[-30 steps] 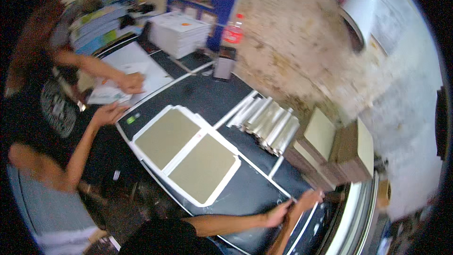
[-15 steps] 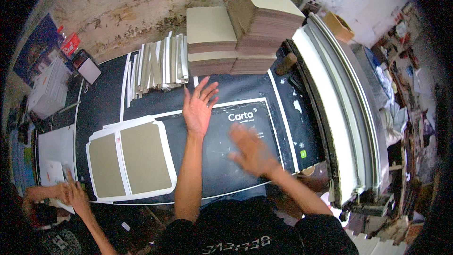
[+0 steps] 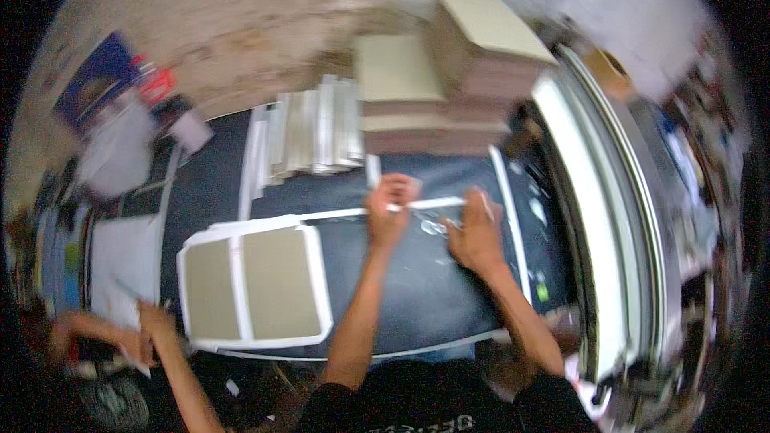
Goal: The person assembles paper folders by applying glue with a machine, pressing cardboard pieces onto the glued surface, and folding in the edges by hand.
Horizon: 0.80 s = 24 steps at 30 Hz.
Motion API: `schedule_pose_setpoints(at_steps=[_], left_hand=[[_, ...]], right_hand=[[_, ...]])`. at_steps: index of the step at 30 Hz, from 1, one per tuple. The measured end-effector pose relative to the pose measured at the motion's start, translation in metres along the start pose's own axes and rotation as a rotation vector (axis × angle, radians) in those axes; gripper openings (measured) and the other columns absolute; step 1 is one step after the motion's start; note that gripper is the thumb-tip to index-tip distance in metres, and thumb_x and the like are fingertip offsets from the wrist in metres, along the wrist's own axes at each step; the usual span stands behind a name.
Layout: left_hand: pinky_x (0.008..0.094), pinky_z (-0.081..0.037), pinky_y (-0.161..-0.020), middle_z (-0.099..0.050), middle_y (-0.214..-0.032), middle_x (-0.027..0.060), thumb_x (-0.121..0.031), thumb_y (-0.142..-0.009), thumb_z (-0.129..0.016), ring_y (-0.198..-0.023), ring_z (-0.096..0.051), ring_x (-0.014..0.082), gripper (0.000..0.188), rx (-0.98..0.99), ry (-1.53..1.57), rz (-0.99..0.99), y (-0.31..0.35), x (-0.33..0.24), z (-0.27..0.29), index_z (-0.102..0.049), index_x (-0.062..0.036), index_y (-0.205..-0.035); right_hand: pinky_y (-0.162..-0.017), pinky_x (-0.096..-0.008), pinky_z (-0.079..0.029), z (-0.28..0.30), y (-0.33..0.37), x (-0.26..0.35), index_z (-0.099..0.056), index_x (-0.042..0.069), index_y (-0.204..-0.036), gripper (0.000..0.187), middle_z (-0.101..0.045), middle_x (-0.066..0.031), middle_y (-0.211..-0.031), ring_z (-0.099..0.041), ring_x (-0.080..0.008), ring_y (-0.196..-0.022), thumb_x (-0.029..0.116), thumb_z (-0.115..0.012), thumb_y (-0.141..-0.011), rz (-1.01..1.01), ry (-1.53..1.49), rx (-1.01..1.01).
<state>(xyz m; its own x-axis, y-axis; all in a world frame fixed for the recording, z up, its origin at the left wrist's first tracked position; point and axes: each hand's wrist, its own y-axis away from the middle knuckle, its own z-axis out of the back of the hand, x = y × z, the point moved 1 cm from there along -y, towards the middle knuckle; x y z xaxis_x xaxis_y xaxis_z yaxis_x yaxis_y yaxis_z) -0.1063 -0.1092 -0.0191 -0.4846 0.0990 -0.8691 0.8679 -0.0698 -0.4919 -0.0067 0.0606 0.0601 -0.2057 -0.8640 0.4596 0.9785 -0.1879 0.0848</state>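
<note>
Left hand point(image 3: 391, 210) pinches the white strip point(image 3: 425, 204), right hand point(image 3: 476, 234) presses flat beside it (blurry); next: align before sticking it to the dark sheet point(image 3: 417, 289).

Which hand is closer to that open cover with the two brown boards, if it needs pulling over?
Probably the left hand. It pinches the white strip nearer the open cover, which lies on the person's left side of the dark table. The right hand sits farther off, on the strip's other end.
</note>
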Motion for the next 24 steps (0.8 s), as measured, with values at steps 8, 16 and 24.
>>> schedule_pose_setpoints(at_steps=[8, 16, 24], left_hand=[[0.042, -0.047, -0.093, -0.062, -0.117, 0.0186, -0.021, -0.093, -0.07, -0.091, -0.066, 0.0262, 0.049, -0.398, -0.195, -0.143, 0.005, -0.052, -0.016, -0.05, 0.0022, -0.131], [0.0632, -0.024, -0.116, -0.003, -0.163, 0.0345, -0.04, -0.104, -0.049, -0.143, -0.035, 0.0462, 0.07, -0.486, -1.275, -0.125, -0.109, -0.009, 0.163, -0.022, -0.0038, -0.158], [0.0714, -0.02, -0.113, -0.008, -0.166, 0.0296, -0.051, -0.103, -0.045, -0.147, -0.032, 0.0418, 0.068, -0.415, -1.53, 0.021, -0.156, 0.037, 0.261, -0.033, -0.0113, -0.157]], right_hand=[[-0.124, -0.0531, -0.016, -0.068, -0.008, -0.001, -0.019, -0.009, -0.156, 0.077, -0.023, -0.0339, -0.161, -0.018, -0.0496, -0.151, 0.023, -0.059, -0.098, 0.225, -0.034, -0.437], [-0.124, -0.0542, -0.015, -0.071, -0.01, 0.003, -0.024, -0.011, -0.154, 0.075, -0.023, -0.0356, -0.16, -0.016, -0.0504, -0.151, 0.027, -0.057, -0.099, 0.196, -0.001, -0.368], [-0.122, -0.057, -0.016, -0.076, -0.014, -0.005, -0.027, -0.009, -0.153, 0.075, -0.022, -0.0359, -0.16, -0.016, -0.0499, -0.151, 0.031, -0.057, -0.098, 0.172, 0.083, -0.364]])
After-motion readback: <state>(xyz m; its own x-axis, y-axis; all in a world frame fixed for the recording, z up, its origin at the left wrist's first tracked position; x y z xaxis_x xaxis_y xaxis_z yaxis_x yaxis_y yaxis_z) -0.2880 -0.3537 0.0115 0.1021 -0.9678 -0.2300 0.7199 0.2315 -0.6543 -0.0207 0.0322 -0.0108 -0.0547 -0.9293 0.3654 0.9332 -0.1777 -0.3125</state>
